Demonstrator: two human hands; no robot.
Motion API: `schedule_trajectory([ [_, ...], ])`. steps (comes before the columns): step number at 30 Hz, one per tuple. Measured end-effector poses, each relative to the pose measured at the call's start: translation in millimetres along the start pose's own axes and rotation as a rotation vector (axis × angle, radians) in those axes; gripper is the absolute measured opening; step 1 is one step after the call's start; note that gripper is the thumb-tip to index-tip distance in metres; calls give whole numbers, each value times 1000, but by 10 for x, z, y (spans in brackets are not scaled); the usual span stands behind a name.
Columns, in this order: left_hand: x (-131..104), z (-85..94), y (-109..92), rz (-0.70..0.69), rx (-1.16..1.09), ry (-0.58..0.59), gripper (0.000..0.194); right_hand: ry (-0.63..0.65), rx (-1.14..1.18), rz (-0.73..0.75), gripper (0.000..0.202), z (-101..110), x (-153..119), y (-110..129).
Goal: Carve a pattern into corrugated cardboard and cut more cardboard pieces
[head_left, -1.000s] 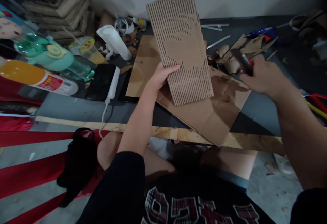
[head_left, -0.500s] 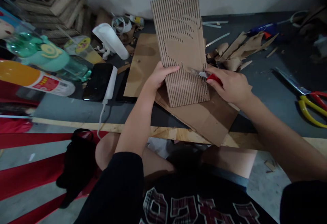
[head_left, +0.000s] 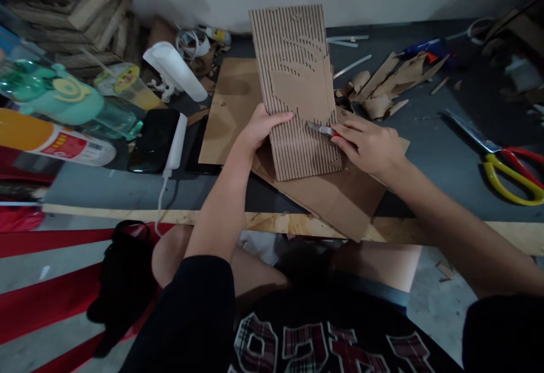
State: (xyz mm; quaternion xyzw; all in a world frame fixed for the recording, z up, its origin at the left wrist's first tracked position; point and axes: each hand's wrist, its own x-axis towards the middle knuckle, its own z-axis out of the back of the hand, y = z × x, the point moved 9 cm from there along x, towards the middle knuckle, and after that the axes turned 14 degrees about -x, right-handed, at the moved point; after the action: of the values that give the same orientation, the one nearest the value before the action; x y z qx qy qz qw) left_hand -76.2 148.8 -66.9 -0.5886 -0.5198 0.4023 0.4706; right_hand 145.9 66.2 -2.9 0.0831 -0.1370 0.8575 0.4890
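Note:
My left hand [head_left: 260,126] grips the left edge of a ribbed corrugated cardboard panel [head_left: 293,61], holding it tilted up off the table. A smooth peeled patch shows in the panel's middle. My right hand [head_left: 365,146] holds a small red-handled craft knife [head_left: 323,130], its blade touching the panel's lower right part. Under the panel lie flat brown cardboard sheets [head_left: 340,197] that reach over the table's wooden front edge [head_left: 272,221].
Scissors with red and yellow handles [head_left: 505,163] lie at the right. Cardboard scraps [head_left: 382,87] and a blue glue gun [head_left: 419,49] sit behind. At the left are a phone [head_left: 153,139], a white charger [head_left: 175,142], bottles [head_left: 55,140], a white roll [head_left: 174,70] and stacked cardboard [head_left: 72,10].
My right hand came from the right side of the table to the panel and set the knife blade on it. The panel sank slightly lower.

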Motion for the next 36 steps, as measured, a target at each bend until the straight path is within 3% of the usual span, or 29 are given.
schedule_trajectory([
  [7,-17,11,-28,-103,-15,-72,77,-61,-57,-11,44,-23,-97,-9],
  [12,-98,-141,12,-152,-46,-109,75,-52,-124,-128,48,-15,-121,-42],
  [16,-120,-288,53,-187,-76,-75,83,-61,-91,-205,47,-5,-134,-94],
  [21,-105,-303,94,-174,-178,-110,81,-74,-40,-210,49,-65,-64,-136],
  [26,-125,-372,110,-83,-156,-56,70,-324,28,-355,55,161,-31,-508],
  [28,-134,-368,119,-50,-160,-65,70,-394,76,-341,60,226,-45,-599],
  [31,-148,-407,149,28,-142,-34,67,-320,182,-220,68,167,-34,-520],
  [33,-166,-491,147,74,-132,47,62,-230,243,-139,72,99,-23,-368],
  [36,-206,-599,152,146,-137,151,57,-161,299,-111,62,57,8,-188],
])
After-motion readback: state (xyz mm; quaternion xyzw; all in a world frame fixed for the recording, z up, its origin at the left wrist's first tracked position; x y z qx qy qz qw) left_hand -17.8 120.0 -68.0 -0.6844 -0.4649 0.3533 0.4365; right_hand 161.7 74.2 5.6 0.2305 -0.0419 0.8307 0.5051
